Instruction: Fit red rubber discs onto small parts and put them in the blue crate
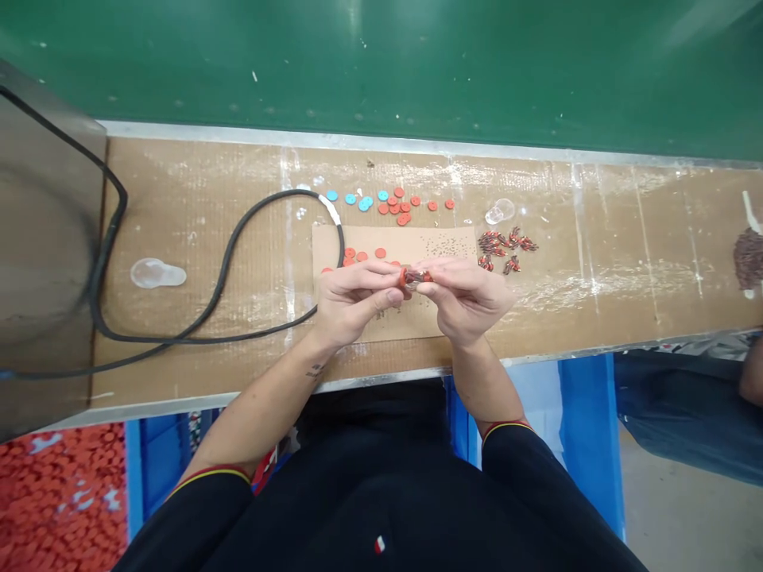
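The left hand and right hand pinch a small red part between them, above a cardboard sheet on the bench.

A cardboard sheet lies on the workbench — loose discs behind it, wired components to its right, a cable looping along its left side. Further left sits a clear plastic piece. The left hand and right hand meet over the sheet, a small disc pinched between them.
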`<action>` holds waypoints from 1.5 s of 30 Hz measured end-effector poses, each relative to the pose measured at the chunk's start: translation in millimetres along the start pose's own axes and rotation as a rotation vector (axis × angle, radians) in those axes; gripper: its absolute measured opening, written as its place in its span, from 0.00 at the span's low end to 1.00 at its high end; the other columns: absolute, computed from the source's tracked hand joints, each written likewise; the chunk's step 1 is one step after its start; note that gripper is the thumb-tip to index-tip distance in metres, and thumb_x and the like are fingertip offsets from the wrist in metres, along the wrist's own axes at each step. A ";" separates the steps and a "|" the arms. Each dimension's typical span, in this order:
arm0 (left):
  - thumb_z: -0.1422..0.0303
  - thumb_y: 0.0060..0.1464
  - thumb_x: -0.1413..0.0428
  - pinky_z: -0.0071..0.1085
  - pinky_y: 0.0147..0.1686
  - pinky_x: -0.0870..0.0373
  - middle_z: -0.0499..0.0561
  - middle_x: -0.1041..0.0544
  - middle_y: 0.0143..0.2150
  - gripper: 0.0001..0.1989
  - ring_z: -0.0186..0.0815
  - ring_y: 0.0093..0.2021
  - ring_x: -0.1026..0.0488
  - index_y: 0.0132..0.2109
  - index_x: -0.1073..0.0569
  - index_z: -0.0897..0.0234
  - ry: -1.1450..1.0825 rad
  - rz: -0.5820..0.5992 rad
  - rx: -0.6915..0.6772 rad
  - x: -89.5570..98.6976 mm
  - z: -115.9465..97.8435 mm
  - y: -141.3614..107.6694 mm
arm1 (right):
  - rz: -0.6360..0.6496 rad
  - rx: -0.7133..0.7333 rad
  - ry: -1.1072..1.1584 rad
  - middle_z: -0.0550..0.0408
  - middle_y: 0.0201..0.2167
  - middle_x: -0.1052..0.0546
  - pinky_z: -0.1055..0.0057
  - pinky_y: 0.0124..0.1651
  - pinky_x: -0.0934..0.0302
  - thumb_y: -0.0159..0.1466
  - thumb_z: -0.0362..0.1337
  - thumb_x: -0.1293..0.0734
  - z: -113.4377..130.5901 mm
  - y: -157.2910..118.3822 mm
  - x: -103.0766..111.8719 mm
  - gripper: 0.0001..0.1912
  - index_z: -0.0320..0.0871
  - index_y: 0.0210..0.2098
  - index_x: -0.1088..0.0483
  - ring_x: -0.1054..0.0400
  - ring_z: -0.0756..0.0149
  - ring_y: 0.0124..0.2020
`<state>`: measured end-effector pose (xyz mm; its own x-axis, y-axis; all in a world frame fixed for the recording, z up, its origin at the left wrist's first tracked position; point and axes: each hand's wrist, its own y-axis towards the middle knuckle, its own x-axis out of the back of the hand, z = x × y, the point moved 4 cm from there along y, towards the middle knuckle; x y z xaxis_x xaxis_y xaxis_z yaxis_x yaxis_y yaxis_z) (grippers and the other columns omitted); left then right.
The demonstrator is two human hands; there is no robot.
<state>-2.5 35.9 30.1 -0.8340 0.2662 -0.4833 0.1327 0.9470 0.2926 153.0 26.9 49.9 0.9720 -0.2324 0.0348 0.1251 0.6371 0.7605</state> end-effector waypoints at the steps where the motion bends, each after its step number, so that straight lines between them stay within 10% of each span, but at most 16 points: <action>1: 0.66 0.54 0.27 0.24 0.26 0.18 0.51 0.13 0.37 0.07 0.31 0.28 0.17 0.40 0.12 0.48 0.003 0.006 -0.010 -0.3 -0.4 0.0 | 0.000 0.000 0.003 0.62 0.31 0.13 0.68 0.35 0.18 0.65 0.41 0.23 -0.3 0.0 0.4 0.03 0.52 0.39 0.18 0.15 0.65 0.33; 31: 0.65 0.55 0.27 0.19 0.19 0.23 0.50 0.15 0.35 0.07 0.28 0.23 0.20 0.41 0.12 0.48 0.035 -0.007 -0.058 1.6 -1.7 -3.7 | 0.112 -0.037 0.070 0.60 0.31 0.13 0.71 0.35 0.19 0.65 0.45 0.23 1.2 2.9 -0.8 0.08 0.49 0.37 0.20 0.16 0.67 0.32; 45: 0.73 0.60 0.31 0.18 0.20 0.22 0.50 0.14 0.38 0.12 0.31 0.27 0.16 0.48 0.13 0.52 -0.036 0.068 -0.172 3.2 0.5 -4.0 | 0.104 0.012 0.188 0.61 0.38 0.12 0.70 0.45 0.16 0.64 0.30 0.23 9.6 6.0 -4.0 0.18 0.55 0.52 0.18 0.14 0.65 0.43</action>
<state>-5.4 33.1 27.0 -0.8064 0.3374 -0.4857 0.0920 0.8828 0.4606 148.0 24.5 60.5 0.9997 -0.0245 -0.0074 0.0214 0.6411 0.7672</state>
